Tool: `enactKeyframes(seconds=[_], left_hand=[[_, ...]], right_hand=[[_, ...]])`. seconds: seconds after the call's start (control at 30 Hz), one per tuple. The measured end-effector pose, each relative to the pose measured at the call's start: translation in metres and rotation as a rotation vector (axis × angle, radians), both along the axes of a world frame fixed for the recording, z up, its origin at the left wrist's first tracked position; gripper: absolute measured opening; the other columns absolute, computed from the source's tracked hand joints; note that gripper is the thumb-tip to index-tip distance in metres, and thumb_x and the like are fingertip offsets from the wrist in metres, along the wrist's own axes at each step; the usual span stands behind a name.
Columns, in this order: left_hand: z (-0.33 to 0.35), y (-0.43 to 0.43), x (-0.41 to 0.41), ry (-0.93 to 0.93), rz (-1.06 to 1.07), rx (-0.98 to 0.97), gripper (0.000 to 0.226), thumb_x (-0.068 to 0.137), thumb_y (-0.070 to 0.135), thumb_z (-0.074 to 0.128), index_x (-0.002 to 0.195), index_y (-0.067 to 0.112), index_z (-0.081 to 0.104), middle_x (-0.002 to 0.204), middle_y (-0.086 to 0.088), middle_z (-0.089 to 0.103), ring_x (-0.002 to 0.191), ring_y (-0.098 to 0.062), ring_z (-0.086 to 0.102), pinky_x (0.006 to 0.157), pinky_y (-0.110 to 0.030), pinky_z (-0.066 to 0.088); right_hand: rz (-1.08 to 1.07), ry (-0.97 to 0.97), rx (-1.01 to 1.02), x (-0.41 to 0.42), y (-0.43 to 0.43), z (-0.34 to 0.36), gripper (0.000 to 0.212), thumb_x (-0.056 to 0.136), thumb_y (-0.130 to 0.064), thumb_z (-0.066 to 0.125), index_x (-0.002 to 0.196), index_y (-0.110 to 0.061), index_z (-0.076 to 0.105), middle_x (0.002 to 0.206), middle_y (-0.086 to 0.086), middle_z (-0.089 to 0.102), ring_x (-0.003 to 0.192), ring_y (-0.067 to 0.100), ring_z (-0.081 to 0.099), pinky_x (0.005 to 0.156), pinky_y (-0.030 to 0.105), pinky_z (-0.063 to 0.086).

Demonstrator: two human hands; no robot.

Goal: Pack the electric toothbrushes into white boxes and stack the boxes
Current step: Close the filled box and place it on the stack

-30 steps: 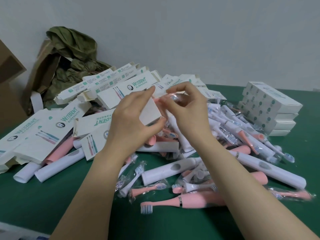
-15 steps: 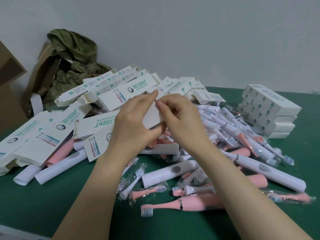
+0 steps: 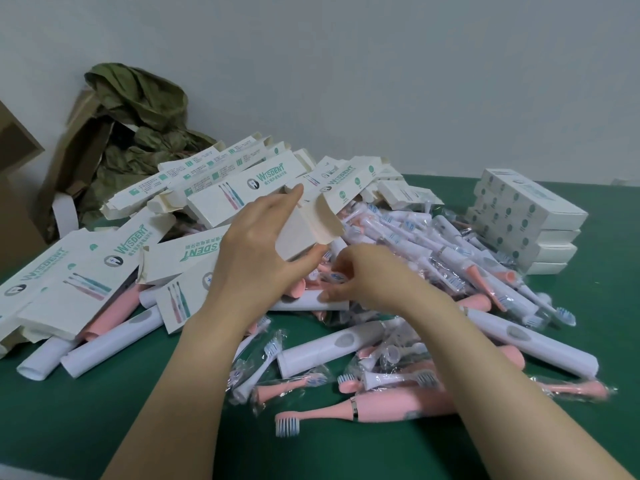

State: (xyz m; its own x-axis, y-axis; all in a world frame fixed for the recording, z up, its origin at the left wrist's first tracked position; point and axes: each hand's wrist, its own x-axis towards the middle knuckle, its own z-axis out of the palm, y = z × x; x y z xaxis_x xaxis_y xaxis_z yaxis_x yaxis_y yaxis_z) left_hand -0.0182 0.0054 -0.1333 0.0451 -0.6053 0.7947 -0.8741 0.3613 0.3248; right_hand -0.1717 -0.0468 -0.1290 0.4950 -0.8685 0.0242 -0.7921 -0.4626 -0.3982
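Note:
My left hand (image 3: 258, 252) grips a white box (image 3: 304, 230) by its near end, above the pile; the end flaps stand open toward the right. Just below it, my right hand (image 3: 367, 278) pinches a small wrapped brush head (image 3: 335, 277) among the heap. White and pink toothbrush handles (image 3: 332, 344) and bagged brush heads (image 3: 429, 244) lie heaped on the green table (image 3: 104, 417). A pink toothbrush (image 3: 363, 407) lies nearest me. Several closed boxes form a stack (image 3: 523, 223) at the right.
Flat and half-folded white boxes (image 3: 239, 188) are piled at the back left and left. A crumpled olive bag (image 3: 138, 133) and a brown carton (image 3: 14, 188) stand against the wall at the left. Bare green table shows at the front left and far right.
My right hand has left the box's end and dropped to the pile, where it pinches a wrapped brush head. My left hand has tilted the box, whose flaps now hang open.

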Motion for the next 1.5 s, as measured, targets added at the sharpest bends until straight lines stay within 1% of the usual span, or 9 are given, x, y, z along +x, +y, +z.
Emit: enactKeyframes(seconds=[0.37,0.6,0.7,0.8,0.87,0.97,1.1,1.23,1.5], left_hand=[[0.009,0.004,0.005,0.114,0.104,-0.168,0.064,0.073,0.021,0.076,0.130,0.001,0.055,0.114,-0.017,0.062,0.107,-0.015,0.047,0.095,0.002,0.023],[0.010,0.002,0.002,0.098,0.102,-0.179,0.062,0.072,0.020,0.075,0.128,-0.001,0.056,0.112,-0.018,0.063,0.105,-0.015,0.048,0.095,0.000,0.024],[0.009,0.001,0.003,0.106,0.087,-0.154,0.064,0.072,0.022,0.075,0.129,0.001,0.056,0.112,-0.016,0.063,0.105,-0.014,0.048,0.095,0.000,0.025],[0.006,-0.001,0.004,0.094,0.077,-0.120,0.066,0.071,0.022,0.079,0.130,0.004,0.056,0.114,-0.014,0.062,0.107,-0.014,0.047,0.094,0.001,0.023],[0.003,-0.002,0.004,0.089,0.067,-0.091,0.067,0.070,0.019,0.083,0.131,0.007,0.055,0.115,-0.012,0.062,0.107,-0.014,0.048,0.094,0.000,0.024],[0.000,-0.003,0.001,0.077,0.054,-0.055,0.068,0.070,0.019,0.083,0.131,0.009,0.055,0.115,-0.010,0.062,0.107,-0.016,0.051,0.093,-0.009,0.029],[-0.002,-0.003,-0.001,0.083,0.046,-0.041,0.069,0.070,0.019,0.083,0.132,0.011,0.054,0.115,-0.008,0.061,0.105,-0.014,0.050,0.091,-0.010,0.029],[-0.001,-0.005,0.001,0.098,0.035,-0.056,0.064,0.070,0.019,0.081,0.129,0.010,0.058,0.112,-0.004,0.061,0.104,-0.014,0.052,0.091,-0.008,0.031],[0.000,-0.002,-0.001,0.074,0.041,-0.045,0.065,0.071,0.023,0.081,0.130,0.008,0.057,0.114,-0.008,0.063,0.103,-0.021,0.057,0.090,-0.019,0.036]], right_hand=[[-0.174,-0.388,-0.064,-0.013,-0.030,0.013,0.022,0.093,-0.016,0.054,0.083,-0.002,0.066,0.067,0.004,0.063,0.045,0.001,0.047,0.042,0.014,0.039],[-0.056,0.038,-0.255,0.030,-0.049,-0.002,0.027,0.090,-0.031,0.056,0.104,-0.009,0.065,0.104,0.011,0.066,0.094,0.029,0.060,0.073,0.033,0.049],[-0.045,-0.002,-0.269,0.032,-0.048,-0.004,0.025,0.091,-0.035,0.057,0.082,-0.012,0.058,0.094,0.009,0.063,0.091,0.028,0.059,0.070,0.033,0.048],[-0.085,-0.168,-0.125,0.020,-0.043,0.004,0.030,0.087,-0.031,0.065,0.064,-0.015,0.052,0.070,0.001,0.058,0.065,0.016,0.054,0.055,0.028,0.041],[-0.152,-0.340,-0.089,0.008,-0.038,0.013,0.005,0.085,-0.018,0.066,0.085,-0.013,0.065,0.082,0.005,0.066,0.071,0.017,0.061,0.062,0.031,0.052],[-0.245,-0.930,0.157,-0.008,-0.027,0.026,0.023,0.089,-0.004,0.059,0.112,-0.006,0.057,0.083,0.010,0.068,0.065,0.019,0.065,0.067,0.034,0.059],[0.063,-1.482,0.413,-0.017,-0.006,0.056,0.008,0.093,0.000,0.050,0.095,-0.007,0.054,0.066,0.005,0.064,0.049,0.010,0.053,0.050,0.019,0.046],[0.347,-1.233,0.538,-0.020,0.012,0.062,0.009,0.086,-0.002,0.055,0.086,-0.008,0.062,0.057,0.002,0.058,0.046,0.011,0.049,0.048,0.019,0.045],[0.013,-0.991,0.394,-0.020,0.005,0.044,0.012,0.086,0.000,0.052,0.078,-0.003,0.061,0.054,0.002,0.054,0.048,0.014,0.045,0.049,0.021,0.042]])
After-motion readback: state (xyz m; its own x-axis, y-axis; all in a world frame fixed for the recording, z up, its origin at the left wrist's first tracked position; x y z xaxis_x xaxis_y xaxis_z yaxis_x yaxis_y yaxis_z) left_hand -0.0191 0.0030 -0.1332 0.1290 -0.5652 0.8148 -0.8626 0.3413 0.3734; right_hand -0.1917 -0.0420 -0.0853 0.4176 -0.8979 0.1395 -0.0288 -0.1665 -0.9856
